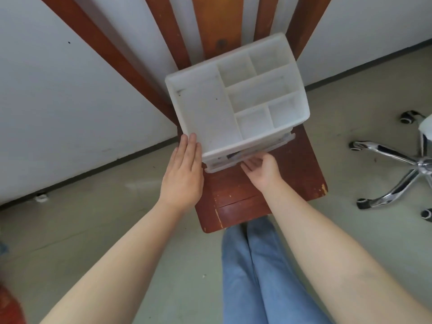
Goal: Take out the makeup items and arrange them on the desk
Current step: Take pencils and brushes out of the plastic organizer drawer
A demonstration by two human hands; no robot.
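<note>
1. The wooden chair (261,197) carries the whole work: a white plastic organizer (236,99) is stood on its seat, against the slatted back. No desk can be seen in the view, so a clear path to one would have to be found before anything is carried off.
2. The organizer's top tray is divided into one large compartment on the left and five smaller ones on the right; all six are seen to hold nothing.
3. A drawer (247,155) below the tray is drawn out slightly toward the person. Something dark can be made out through its translucent front, probably the makeup items, but they cannot be identified.
4. The left hand (184,169) is laid flat, fingers straight and together, against the organizer's near left corner. That bracing is judged necessary, since the light box would otherwise slide with the drawer.
5. The right hand (261,167) is cupped palm-up at the drawer's front lip, fingers curled under it; a slow, level pull is advised so that the contents are not tipped out.
</note>
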